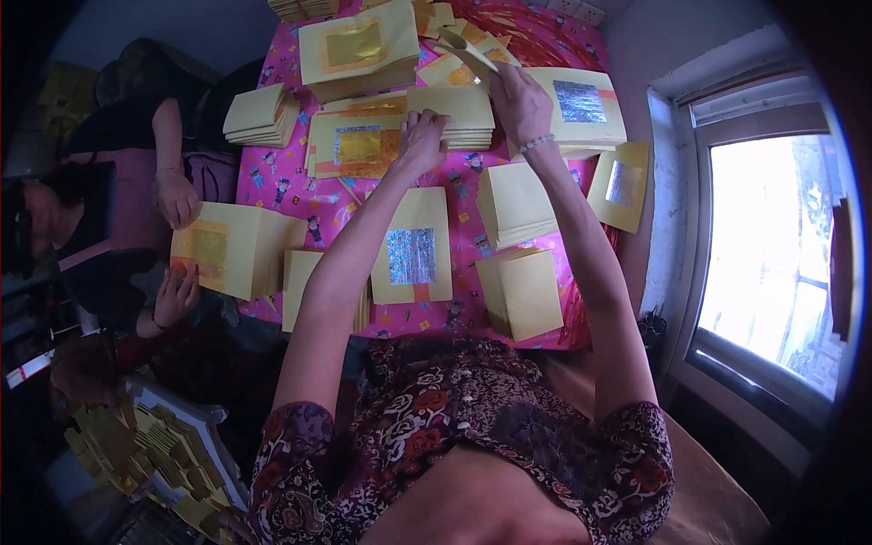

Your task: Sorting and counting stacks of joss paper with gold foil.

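Note:
My right hand, with a beaded bracelet at the wrist, is raised over the far side of the table. It grips a folded yellow paper sheet that curls up and to the left. My left hand lies with its fingers on the left end of a stack of folded yellow paper. Beside it on the left are yellow sheets with orange and foil squares. Nearer me, between my forearms, lies a yellow sheet with a silver foil square.
The table has a pink patterned cover. Folded stacks stand near my right forearm, and a thick stack stands at the back. Red strips lie far right. At left, a co-worker's hands hold a paper stack. A window is right.

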A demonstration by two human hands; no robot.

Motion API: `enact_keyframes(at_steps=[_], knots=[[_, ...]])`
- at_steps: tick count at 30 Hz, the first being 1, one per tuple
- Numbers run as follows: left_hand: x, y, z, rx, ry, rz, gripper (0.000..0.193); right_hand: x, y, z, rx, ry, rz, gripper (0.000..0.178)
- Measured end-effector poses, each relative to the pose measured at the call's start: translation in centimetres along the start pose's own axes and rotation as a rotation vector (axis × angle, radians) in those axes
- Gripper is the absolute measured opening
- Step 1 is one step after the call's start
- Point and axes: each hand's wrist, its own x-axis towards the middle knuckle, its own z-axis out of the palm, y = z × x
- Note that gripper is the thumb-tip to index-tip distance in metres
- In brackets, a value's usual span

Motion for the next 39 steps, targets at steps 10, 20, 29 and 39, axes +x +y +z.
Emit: enact_keyframes(at_steps=[10, 20, 29, 39], knots=[[-5.3, 1.9, -6.2, -1.633, 0.157, -0.72, 0.064, -4.9, -5.7, -1.1, 0.035, -0.059, -0.282, 0.026], [-15.0, -7.3, -9.0, -1.573, 0.274, -0.946, 0.044, -12.2, -12.5, 3.7, 0.158, -0.314, -0.34, 0.041], [-18.2, -12.2, -5.8, -1.636, 0.565, -1.229, 0.04, -15.2, -11.4, 10.7, 0.017, -0.685, -0.156, 0.052], [-18.0, -12.8, -4.1, -1.599, 0.654, -1.199, 0.041, -15.4, -12.4, 14.4, 0.001, -0.971, 0.103, 0.073]])
